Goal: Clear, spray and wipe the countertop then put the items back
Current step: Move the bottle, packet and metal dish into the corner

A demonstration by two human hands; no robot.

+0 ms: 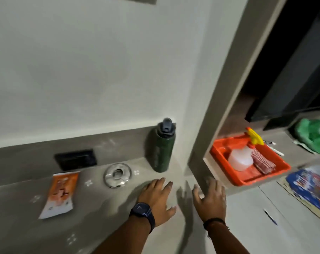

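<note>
Clearing step, not begun — left hand [156, 197] and right hand [210, 197] both empty, fingers spread. Next (likely): grasp green bottle [161, 149] at 12 o'clock — upright, needs firm wrap.

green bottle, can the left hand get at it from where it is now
Probably yes: the left hand lies open on the countertop just in front of the green bottle, with nothing between them.

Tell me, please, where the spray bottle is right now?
In the head view, the spray bottle lies in the orange tray at right, beside a folded red cloth, past the post right of the green water bottle.
</note>
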